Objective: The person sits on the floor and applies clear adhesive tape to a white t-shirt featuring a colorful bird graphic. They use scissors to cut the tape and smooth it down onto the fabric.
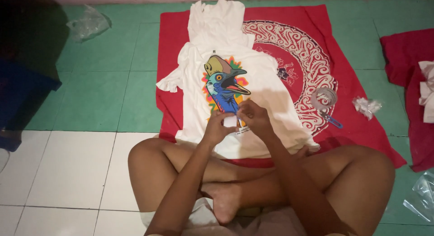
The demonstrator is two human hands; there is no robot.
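Legs: crossed bare knees and one foot (224,200) nearest the camera, on white floor tiles, just short of the white T-shirt's near hem.
White T-shirt (271,105): spread flat, bird print (223,84) facing up; the landmark for what follows.
Left hand (219,125): over the shirt's lower middle, fingers curled, pinching the left edge of a small white tag.
Right hand (253,116): just beside the left hand, fingertips closed on the same tag from the right.
Small white tag (230,121): held between both hands, just above the shirt, below the bird print.
Second white garment (219,19): beyond the shirt's far end, partly tucked under it.
Red patterned cloth (316,50): under the shirt, reaching out right of it and past its far end.
Clear tape roll (323,98): right of the shirt, on the red cloth.
Blue-handled tool (333,121): just near side of the roll; kind cannot be told.
Crumpled wrapper (366,106): further right of the shirt.
Clear plastic bag (88,23): well left of the shirt, on green tiles.
Red fabric pile (407,50): far right of the shirt.
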